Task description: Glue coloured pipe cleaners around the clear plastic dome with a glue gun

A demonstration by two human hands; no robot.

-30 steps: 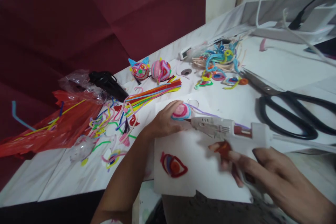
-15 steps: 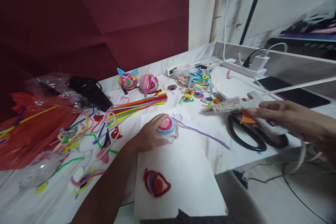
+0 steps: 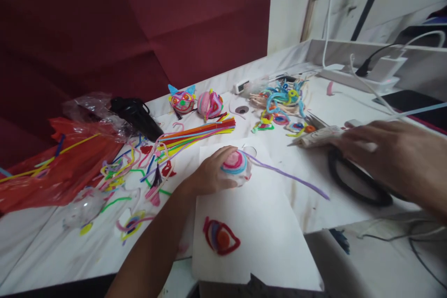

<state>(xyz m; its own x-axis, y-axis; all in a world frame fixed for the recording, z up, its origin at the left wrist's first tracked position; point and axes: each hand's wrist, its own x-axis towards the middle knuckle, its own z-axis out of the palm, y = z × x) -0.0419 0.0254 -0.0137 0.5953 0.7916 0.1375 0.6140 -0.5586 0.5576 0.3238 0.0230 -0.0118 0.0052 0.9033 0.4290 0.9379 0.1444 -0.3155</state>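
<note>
My left hand [image 3: 211, 172] is wrapped round a pale ball [image 3: 236, 167] with pink, red and blue pipe-cleaner rings on it, held over white paper [image 3: 258, 237]. A purple pipe cleaner [image 3: 293, 177] trails from the ball to the right. My right hand [image 3: 380, 149], slightly blurred, closes over a white hot glue gun [image 3: 352, 124]; most of its body is hidden under the fingers. Beneath it lie large scissors with black handles [image 3: 359, 184], their blades partly covered. A red-outlined pipe-cleaner eye [image 3: 221, 238] with an orange centre lies on the paper.
Behind are two decorated balls [image 3: 182, 100], a bundle of pipe cleaners [image 3: 199, 132] and a heap of curled pieces [image 3: 286, 98]. Loose scraps, a red plastic bag [image 3: 70, 163] and a black object [image 3: 136, 116] lie left. A power strip [image 3: 359, 81] and cables stand back right.
My right hand has moved left and over the top of the glue gun, hiding its orange trigger. The view has shifted; my left hand keeps hold of the ball.
</note>
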